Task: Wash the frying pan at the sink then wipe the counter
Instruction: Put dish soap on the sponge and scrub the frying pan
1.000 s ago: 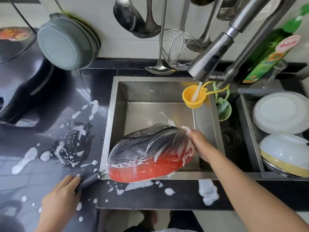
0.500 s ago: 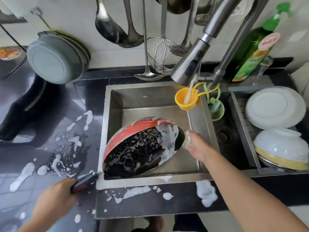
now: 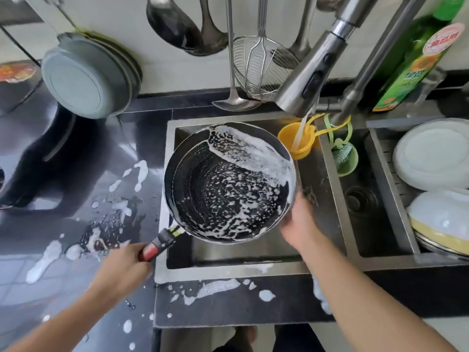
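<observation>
1. The frying pan point(image 3: 229, 182) is held over the sink point(image 3: 253, 271), with its inside turned up toward the camera. Its black inner surface is covered with white foam, thickest along the rim at about 1 o'clock.

2. The long axis of the pan goes from the handle point(image 3: 158, 243) at 7 o'clock up to the far rim at 1 o'clock. So the body of the pan lies up and to the right from the place where it is gripped.

3. The left hand point(image 3: 121, 269) is clenched around the end of the handle, at 7 o'clock from the pan and over the counter edge.

4. The right hand point(image 3: 300, 226) is at the rim at about 4 o'clock. It touches or supports the edge, but the blur hides whether its fingers grasp the rim or hold a sponge, so I cannot tell its grip.

5. The stream from the tap point(image 3: 308, 77) falls into a yellow cup point(image 3: 297, 141), just beside the rim at 1 o'clock. The water misses the pan. I judge the next move is to push the pan along its own axis toward 1 o'clock, so the foam goes under the stream; the right hand is the nearer one to guide it.

6. The dark counter point(image 3: 83, 224) at 9 o'clock has many foam spots point(image 3: 45, 260), and the front strip at 6 o'clock too. Wiping is not yet done.
</observation>
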Tool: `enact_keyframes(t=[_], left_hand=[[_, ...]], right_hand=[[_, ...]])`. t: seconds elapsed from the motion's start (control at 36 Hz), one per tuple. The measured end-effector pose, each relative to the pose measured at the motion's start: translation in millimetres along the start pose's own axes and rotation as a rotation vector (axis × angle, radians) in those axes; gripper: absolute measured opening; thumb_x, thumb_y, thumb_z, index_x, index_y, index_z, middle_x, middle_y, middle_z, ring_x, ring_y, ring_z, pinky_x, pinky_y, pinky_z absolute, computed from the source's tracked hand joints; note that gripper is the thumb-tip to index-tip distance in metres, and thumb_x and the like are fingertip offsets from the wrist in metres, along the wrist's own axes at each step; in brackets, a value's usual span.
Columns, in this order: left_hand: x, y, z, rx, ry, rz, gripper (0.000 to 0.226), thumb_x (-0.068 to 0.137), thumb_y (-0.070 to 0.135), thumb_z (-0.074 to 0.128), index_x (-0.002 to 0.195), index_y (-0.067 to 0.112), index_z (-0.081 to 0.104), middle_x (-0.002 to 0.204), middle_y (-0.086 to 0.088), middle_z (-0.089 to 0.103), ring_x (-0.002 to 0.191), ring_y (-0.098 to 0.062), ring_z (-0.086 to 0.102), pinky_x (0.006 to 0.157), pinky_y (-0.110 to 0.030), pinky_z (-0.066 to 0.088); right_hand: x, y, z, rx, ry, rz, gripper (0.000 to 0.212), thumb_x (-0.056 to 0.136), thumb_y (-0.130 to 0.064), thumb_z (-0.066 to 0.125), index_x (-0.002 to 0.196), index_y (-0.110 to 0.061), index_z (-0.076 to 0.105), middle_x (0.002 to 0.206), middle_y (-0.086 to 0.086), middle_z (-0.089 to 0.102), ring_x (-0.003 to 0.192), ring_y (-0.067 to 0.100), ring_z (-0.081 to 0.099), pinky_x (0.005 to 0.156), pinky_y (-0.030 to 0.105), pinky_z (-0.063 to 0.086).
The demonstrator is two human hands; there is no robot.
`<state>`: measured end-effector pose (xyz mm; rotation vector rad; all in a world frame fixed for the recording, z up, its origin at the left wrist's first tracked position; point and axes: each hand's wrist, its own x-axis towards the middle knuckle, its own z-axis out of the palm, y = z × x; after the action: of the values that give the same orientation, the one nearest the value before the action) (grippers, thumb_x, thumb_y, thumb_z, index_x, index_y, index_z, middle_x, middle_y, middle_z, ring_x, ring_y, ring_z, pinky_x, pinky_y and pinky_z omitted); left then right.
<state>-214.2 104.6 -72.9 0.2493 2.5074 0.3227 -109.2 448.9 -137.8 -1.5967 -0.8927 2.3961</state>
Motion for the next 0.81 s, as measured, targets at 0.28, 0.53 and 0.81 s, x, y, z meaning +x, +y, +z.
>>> enact_keyframes(t=[0.28, 0.53, 0.81], left_hand=[[1, 29, 24, 0.147, 0.007, -0.099, 0.009, 0.068, 0.027, 0.056, 0.073, 0.02, 0.059, 0.065, 0.001, 0.063, 0.061, -0.022, 0.06, 0.058, -0.032, 0.048], [23, 44, 9, 0.36, -0.038, -0.006, 0.012, 0.077, 0.03, 0.053, 0.084, 0.021, 0.059, 0.072, 0.001, 0.059, 0.064, -0.021, 0.057, 0.063, -0.032, 0.048], [46, 59, 34, 0.687, 0.184, 0.419, 0.019, 0.074, 0.038, 0.06, 0.083, 0.022, 0.057, 0.082, -0.002, 0.06, 0.086, -0.027, 0.058, 0.069, -0.04, 0.047]], right_hand=[[-34, 8, -28, -0.202, 0.039, 0.12, 0.028, 0.093, -0.019, 0.069, 0.119, -0.011, 0.063, 0.107, 0.011, 0.068, 0.1, 0.018, 0.065, 0.103, 0.046, 0.052], [-30, -50, -26, -0.059, -0.131, 0.23, 0.026, 0.101, -0.007, 0.055, 0.124, 0.005, 0.053, 0.127, 0.033, 0.058, 0.112, 0.045, 0.065, 0.094, 0.05, 0.057], [2, -39, -23, -0.249, -0.122, 0.235, 0.016, 0.102, -0.007, 0.052, 0.115, -0.004, 0.061, 0.111, 0.016, 0.07, 0.098, 0.024, 0.068, 0.088, 0.035, 0.054]])
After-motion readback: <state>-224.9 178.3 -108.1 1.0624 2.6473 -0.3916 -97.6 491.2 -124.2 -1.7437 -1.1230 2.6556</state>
